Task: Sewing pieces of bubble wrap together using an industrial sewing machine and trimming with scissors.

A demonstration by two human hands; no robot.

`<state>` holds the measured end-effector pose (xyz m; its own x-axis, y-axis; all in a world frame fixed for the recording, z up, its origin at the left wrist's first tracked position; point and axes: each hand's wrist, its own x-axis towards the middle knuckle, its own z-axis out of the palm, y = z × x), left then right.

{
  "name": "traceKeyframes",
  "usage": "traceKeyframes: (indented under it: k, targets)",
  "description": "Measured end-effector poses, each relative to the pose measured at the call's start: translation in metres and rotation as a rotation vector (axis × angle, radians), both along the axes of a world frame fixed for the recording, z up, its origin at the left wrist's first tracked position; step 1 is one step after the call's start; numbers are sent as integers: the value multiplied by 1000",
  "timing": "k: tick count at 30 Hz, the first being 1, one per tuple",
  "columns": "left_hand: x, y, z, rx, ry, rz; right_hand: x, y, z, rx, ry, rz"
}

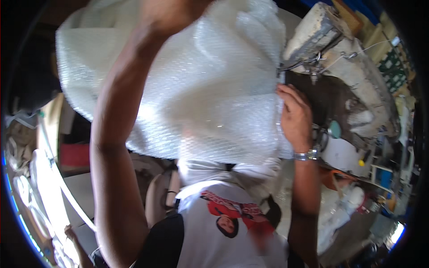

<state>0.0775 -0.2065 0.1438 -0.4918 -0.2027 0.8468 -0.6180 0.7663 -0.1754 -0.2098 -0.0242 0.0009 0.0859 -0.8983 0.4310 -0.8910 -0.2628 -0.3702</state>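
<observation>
A large sheet of clear bubble wrap (214, 98) spreads in front of me and over my lap, billowing in folds. My right hand (296, 117) is at its right edge, fingers together and bent over the rim, with the thumb side hidden. Just beyond those fingers stands what looks like a worn, pale sewing machine (315, 35), with small metal fittings (314, 71) near the wrap's edge. My left hand (172, 15) reaches across to the far side of the wrap. It is smeared by motion, and its fingers are cut off by the upper edge.
Right of the wrap lies a dark machine bed (328, 96) with a pale, chipped casing (371, 89) along it. A small round green object (334, 129) sits close to my right wrist. More clear plastic (326, 210) lies at the lower right. A person's arm (78, 245) shows at the lower left.
</observation>
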Motion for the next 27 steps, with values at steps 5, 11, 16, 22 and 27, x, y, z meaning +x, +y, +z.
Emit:
traceKeyframes:
  k: [5, 11, 16, 22, 27]
  targets:
    - [273, 57, -52, 51, 466, 979, 4, 6, -5, -26, -46, 25]
    - [328, 100, -175, 1136, 1182, 211, 8, 9, 8, -12, -21, 30]
    - [244, 40, -172, 642, 214, 1291, 10, 17, 5, -22, -7, 59]
    - [273, 6, -148, 984, 268, 934, 7, 19, 5, 40, -20, 11]
    - [394, 100, -210, 883, 1634, 163, 22, 12, 20, 6, -34, 54]
